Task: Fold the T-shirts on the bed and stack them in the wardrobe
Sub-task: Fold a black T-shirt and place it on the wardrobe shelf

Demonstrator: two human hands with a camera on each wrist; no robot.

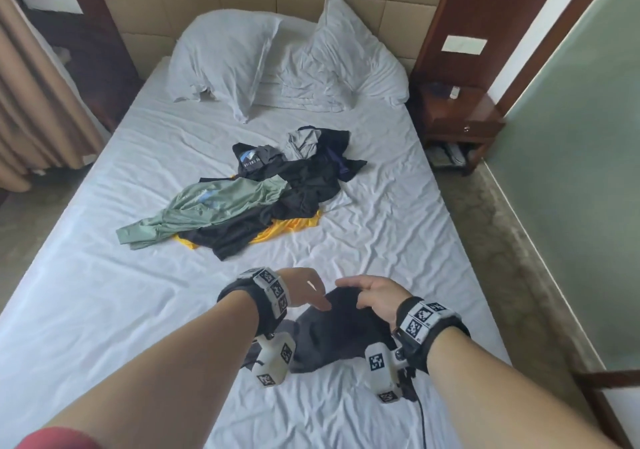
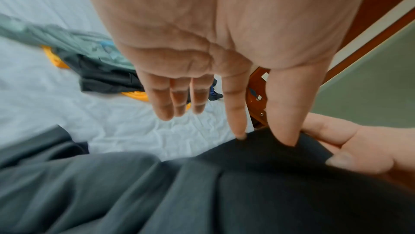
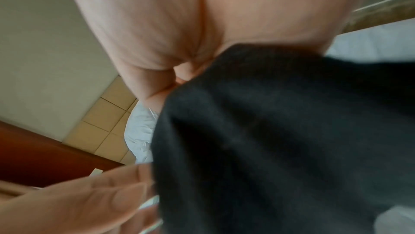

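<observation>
My right hand (image 1: 374, 294) has its grip closed on the raised edge of a dark grey T-shirt (image 1: 332, 338), fingers curled over the cloth. My left hand (image 1: 306, 287) is open, fingers straight, with thumb and forefinger tips just touching the same edge beside the right hand.

The risk I see: only one hand truly holds the cloth. If I lift or pull now, I expect the shirt to swing from that one point, bunch up and drag across the bed (image 1: 104, 293), so the fold would start crooked. The left hand needs a proper pinch first. The trailing cable (image 1: 421, 421) by my right wrist could also snag the fabric.

The shirt looks soft and limp, rumpled in loose folds at the near end of the bed, with its far edge lifted. The other shirts lie in a heap (image 1: 256, 192) well apart, mid-bed: green, black, yellow, grey, all unfolded.
</observation>
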